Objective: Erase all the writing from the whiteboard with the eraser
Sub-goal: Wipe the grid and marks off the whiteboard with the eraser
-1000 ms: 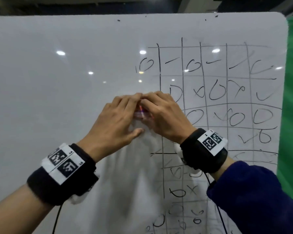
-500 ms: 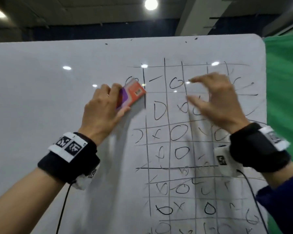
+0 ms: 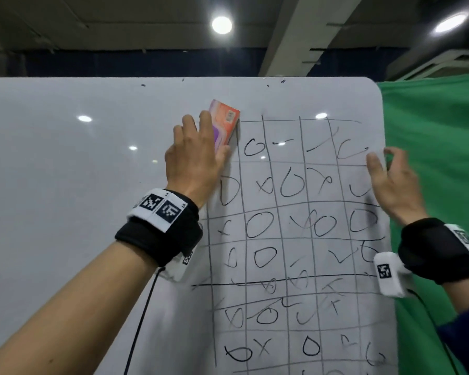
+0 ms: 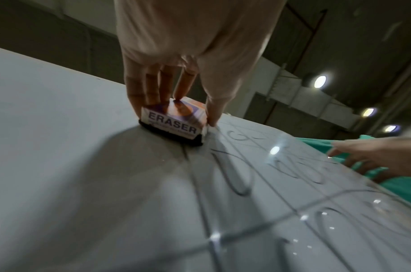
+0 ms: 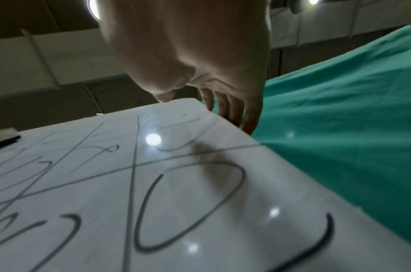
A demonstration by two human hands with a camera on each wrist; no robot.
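The whiteboard stands upright, with a hand-drawn grid of circles, crosses and ticks filling its right part. My left hand grips the orange and purple eraser and presses its black felt against the board at the grid's top left corner. In the left wrist view the fingers and thumb clamp the eraser by its sides. My right hand is at the board's right edge near the top, thumb in front and fingers reaching behind the edge, loosely spread and holding nothing I can make out.
A green cloth hangs right behind and beside the board's right edge. The board's left half carries no marks. A few black specks dot the top edge. Ceiling lights reflect as glare spots on the board.
The left hand took the eraser from both hands' hold and slid it up to the grid's top left corner. The right hand let go and moved right to the board's edge.
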